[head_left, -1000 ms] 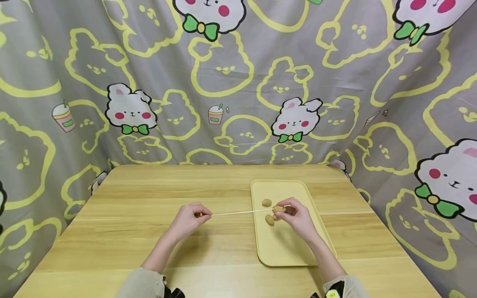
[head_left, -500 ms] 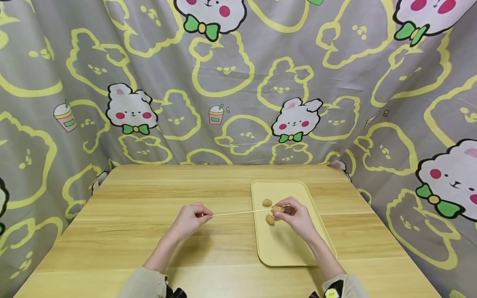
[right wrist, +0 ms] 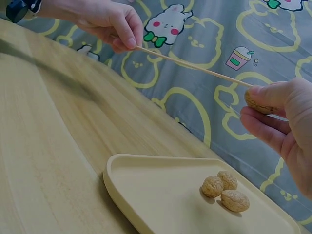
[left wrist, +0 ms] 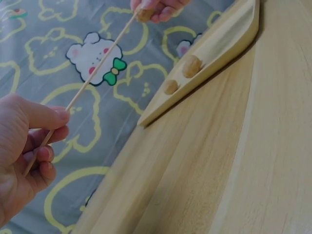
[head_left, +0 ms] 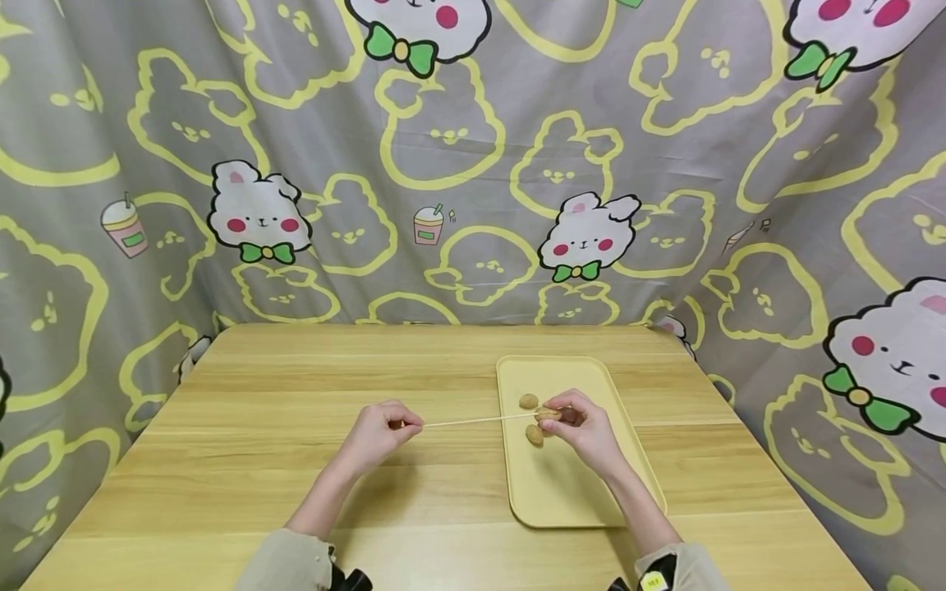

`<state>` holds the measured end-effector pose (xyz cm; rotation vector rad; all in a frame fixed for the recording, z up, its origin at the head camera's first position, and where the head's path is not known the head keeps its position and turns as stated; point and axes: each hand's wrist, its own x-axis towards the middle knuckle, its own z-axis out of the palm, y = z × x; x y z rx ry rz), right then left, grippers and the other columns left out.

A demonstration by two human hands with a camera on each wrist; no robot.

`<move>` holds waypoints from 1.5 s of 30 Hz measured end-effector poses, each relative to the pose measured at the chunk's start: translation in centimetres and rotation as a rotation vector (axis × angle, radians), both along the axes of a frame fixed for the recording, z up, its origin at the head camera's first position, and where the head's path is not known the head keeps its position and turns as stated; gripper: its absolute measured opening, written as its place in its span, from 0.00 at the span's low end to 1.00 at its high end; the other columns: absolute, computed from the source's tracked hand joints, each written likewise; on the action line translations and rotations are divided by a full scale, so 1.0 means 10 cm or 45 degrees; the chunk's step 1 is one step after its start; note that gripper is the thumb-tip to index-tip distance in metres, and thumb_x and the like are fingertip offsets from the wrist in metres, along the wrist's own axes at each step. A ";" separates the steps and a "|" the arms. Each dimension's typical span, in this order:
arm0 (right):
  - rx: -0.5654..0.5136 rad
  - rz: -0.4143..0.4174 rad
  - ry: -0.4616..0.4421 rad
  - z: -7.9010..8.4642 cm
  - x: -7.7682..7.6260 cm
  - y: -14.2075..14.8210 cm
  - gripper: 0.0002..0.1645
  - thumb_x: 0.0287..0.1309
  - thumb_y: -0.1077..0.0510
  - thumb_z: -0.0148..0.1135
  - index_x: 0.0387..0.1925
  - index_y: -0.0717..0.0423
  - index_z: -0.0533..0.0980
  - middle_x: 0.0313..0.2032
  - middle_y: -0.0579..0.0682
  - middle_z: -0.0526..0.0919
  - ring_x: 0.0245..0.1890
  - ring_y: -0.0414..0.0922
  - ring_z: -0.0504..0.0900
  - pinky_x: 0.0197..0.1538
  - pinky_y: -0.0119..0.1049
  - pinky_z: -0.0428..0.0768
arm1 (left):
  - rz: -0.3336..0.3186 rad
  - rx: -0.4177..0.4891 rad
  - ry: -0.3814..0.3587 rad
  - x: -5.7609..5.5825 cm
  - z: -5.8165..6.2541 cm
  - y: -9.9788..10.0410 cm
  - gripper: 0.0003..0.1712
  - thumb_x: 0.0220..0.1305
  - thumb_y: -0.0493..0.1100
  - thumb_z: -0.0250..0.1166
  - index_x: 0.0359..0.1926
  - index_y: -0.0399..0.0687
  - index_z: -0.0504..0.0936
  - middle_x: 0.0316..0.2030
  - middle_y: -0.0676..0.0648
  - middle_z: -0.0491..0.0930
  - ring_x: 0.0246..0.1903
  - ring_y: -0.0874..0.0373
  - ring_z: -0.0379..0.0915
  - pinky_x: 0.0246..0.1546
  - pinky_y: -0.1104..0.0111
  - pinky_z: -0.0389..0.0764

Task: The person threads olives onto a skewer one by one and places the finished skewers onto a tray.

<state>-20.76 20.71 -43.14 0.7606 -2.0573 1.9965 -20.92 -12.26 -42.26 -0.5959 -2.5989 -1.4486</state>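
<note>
My left hand [head_left: 377,439] pinches one end of a thin wooden skewer [head_left: 473,421] between thumb and fingers. The skewer runs almost level across to my right hand [head_left: 591,435], which is held above the tray. Between the right thumb and fingers is a brown, wrinkled, walnut-like ball [right wrist: 259,103]. The skewer's far end meets this ball at the right thumb tip. Below, several similar balls [right wrist: 235,200] lie close together on a pale yellow tray [head_left: 569,501]. The left wrist view shows the skewer's near end [left wrist: 30,165] crossing the left palm.
The tray lies on the right half of a wooden table [head_left: 296,369]. Behind the table and along its sides hangs a grey curtain [head_left: 480,189] with cartoon rabbits and yellow outlines.
My right hand and the ball in it have shifted very slightly left, toward the left hand. The left hand and skewer look almost unmoved.
</note>
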 end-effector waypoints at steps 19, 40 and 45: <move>0.019 -0.050 0.064 0.02 0.00 -0.09 0.15 0.42 0.77 0.65 0.35 0.77 0.73 0.35 0.49 0.76 0.32 0.37 0.79 0.32 0.25 0.77 | 0.013 0.004 0.055 -0.01 0.04 -0.03 0.02 0.53 0.32 0.67 0.29 0.40 0.86 0.26 0.54 0.79 0.27 0.62 0.70 0.28 0.73 0.73; 0.040 -0.064 0.093 0.03 -0.02 -0.14 0.15 0.40 0.77 0.66 0.34 0.77 0.73 0.34 0.50 0.77 0.31 0.36 0.78 0.32 0.25 0.76 | 0.007 0.046 0.078 -0.01 0.06 -0.03 0.04 0.52 0.31 0.68 0.28 0.43 0.86 0.26 0.54 0.79 0.26 0.62 0.70 0.27 0.73 0.72; 0.058 -0.079 0.073 0.04 -0.03 -0.16 0.15 0.40 0.77 0.67 0.34 0.77 0.74 0.33 0.51 0.77 0.31 0.36 0.78 0.32 0.25 0.76 | 0.012 0.043 0.089 -0.01 0.07 -0.02 0.04 0.52 0.31 0.68 0.28 0.43 0.86 0.26 0.55 0.79 0.26 0.62 0.70 0.28 0.73 0.72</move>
